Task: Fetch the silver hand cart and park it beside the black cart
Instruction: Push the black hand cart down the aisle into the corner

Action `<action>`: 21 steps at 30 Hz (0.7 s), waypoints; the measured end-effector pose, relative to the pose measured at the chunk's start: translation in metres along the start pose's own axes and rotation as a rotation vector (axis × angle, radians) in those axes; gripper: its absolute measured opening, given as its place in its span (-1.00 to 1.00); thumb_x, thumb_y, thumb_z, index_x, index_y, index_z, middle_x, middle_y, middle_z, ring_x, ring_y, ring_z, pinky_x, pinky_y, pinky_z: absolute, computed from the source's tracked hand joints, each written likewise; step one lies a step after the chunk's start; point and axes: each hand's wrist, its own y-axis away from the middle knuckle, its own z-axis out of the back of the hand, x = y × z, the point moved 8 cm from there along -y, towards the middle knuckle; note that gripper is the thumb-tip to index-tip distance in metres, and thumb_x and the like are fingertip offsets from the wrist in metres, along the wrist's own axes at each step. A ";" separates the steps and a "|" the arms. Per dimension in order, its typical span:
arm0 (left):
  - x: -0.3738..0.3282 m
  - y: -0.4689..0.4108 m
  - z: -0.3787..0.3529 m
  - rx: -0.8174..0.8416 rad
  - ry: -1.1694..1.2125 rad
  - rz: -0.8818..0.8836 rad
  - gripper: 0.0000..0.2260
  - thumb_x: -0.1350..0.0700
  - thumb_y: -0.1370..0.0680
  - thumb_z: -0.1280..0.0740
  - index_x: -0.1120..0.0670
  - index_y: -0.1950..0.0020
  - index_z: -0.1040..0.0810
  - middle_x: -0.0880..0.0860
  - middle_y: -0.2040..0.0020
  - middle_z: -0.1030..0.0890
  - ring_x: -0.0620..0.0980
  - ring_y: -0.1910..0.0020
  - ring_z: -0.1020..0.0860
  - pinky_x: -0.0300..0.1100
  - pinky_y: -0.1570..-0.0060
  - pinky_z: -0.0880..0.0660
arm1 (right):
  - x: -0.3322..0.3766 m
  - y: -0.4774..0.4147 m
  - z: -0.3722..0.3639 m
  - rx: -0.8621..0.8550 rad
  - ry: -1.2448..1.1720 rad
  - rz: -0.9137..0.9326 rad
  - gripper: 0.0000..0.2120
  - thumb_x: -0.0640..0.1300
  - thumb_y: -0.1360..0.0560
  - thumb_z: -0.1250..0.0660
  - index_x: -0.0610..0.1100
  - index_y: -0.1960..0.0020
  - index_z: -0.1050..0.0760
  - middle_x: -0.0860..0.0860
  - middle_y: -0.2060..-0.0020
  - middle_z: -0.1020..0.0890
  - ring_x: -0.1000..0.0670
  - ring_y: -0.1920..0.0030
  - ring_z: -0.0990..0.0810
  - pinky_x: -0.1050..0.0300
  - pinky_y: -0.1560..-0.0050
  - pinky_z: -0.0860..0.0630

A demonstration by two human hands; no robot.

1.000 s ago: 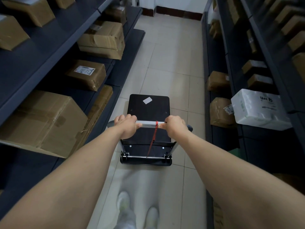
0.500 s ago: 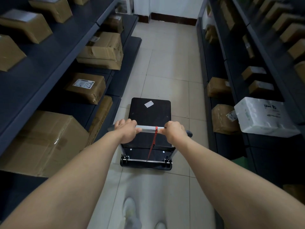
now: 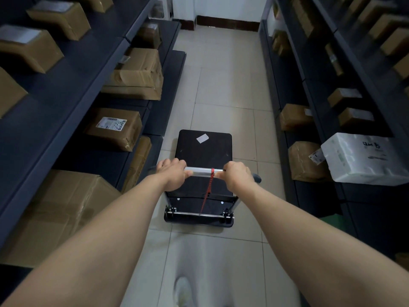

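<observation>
The hand cart (image 3: 203,149) stands on the tiled aisle floor right in front of me, with a black deck bearing a white sticker and a silver handle bar (image 3: 200,172). A red cord hangs from the bar down to the cart's base. My left hand (image 3: 172,173) grips the left end of the bar. My right hand (image 3: 238,177) grips the right end. No second cart is in view.
Dark shelving (image 3: 66,89) lines the left side with several brown cartons, one large box (image 3: 59,209) low and near. Shelving on the right (image 3: 309,91) holds small boxes and a white wrapped parcel (image 3: 365,158). The aisle runs ahead to a white wall (image 3: 221,7).
The cart and I have rolled forward along the aisle; the shelf boxes have slid back toward me and the end wall has come into view. Both hands keep their hold on the bar.
</observation>
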 end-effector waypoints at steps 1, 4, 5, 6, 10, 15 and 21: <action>0.002 -0.003 0.002 0.001 0.001 -0.003 -0.71 -0.08 -0.66 0.00 0.05 -0.18 -0.38 0.07 -0.16 -0.43 0.11 -0.22 -0.34 -0.02 -0.32 -0.14 | 0.001 -0.003 0.001 0.004 -0.008 -0.010 -0.72 -0.37 -0.50 -0.23 -0.17 -0.15 -0.52 -0.09 0.11 -0.51 -0.11 0.13 -0.47 0.10 0.15 -0.39; 0.008 -0.013 0.009 0.001 -0.003 -0.011 -0.70 -0.08 -0.66 0.00 0.05 -0.18 -0.39 0.07 -0.16 -0.43 0.11 -0.22 -0.34 -0.02 -0.32 -0.15 | 0.007 -0.014 0.003 -0.002 -0.026 -0.024 -0.72 -0.38 -0.49 -0.23 -0.17 -0.15 -0.52 -0.09 0.10 -0.52 -0.12 0.12 -0.48 0.10 0.16 -0.39; 0.010 -0.017 0.012 0.000 -0.006 -0.014 -0.71 -0.08 -0.66 0.00 0.05 -0.18 -0.39 0.07 -0.16 -0.43 0.11 -0.22 -0.34 -0.02 -0.32 -0.15 | 0.010 -0.017 0.004 -0.006 -0.027 -0.026 -0.73 -0.37 -0.49 -0.24 -0.17 -0.14 -0.53 -0.09 0.10 -0.53 -0.12 0.12 -0.48 0.10 0.16 -0.39; 0.012 -0.020 0.014 0.002 -0.009 -0.016 -0.71 -0.08 -0.66 0.00 0.05 -0.17 -0.39 0.07 -0.16 -0.43 0.11 -0.21 -0.34 -0.02 -0.31 -0.16 | 0.012 -0.020 0.004 -0.008 -0.028 -0.027 -0.75 -0.35 -0.50 -0.25 -0.16 -0.14 -0.52 -0.09 0.09 -0.54 -0.12 0.12 -0.48 0.10 0.16 -0.39; 0.020 -0.034 0.025 0.001 -0.003 -0.035 -0.71 -0.09 -0.66 0.00 0.05 -0.18 -0.39 0.07 -0.16 -0.43 0.11 -0.21 -0.34 -0.02 -0.30 -0.16 | 0.021 -0.034 0.009 -0.037 -0.041 -0.045 -0.78 -0.33 -0.51 -0.26 -0.16 -0.12 -0.53 -0.10 0.08 -0.56 -0.12 0.12 -0.48 0.10 0.17 -0.39; 0.028 -0.051 0.034 -0.002 -0.013 -0.044 -0.71 -0.09 -0.65 -0.01 0.04 -0.18 -0.39 0.06 -0.16 -0.43 0.10 -0.20 -0.35 -0.02 -0.28 -0.18 | 0.029 -0.048 0.014 -0.045 -0.057 -0.080 -0.73 -0.37 -0.49 -0.25 -0.15 -0.13 -0.54 -0.11 0.07 -0.56 -0.15 0.07 -0.50 0.10 0.16 -0.39; 0.032 -0.067 0.045 -0.002 -0.032 -0.058 -0.71 -0.08 -0.66 0.00 0.05 -0.18 -0.38 0.07 -0.14 -0.43 0.11 -0.19 -0.35 -0.01 -0.25 -0.20 | 0.033 -0.065 0.019 -0.054 -0.078 -0.109 -0.75 -0.35 -0.50 -0.25 -0.14 -0.12 -0.54 -0.09 0.09 -0.52 -0.15 -0.01 -0.54 0.10 0.16 -0.39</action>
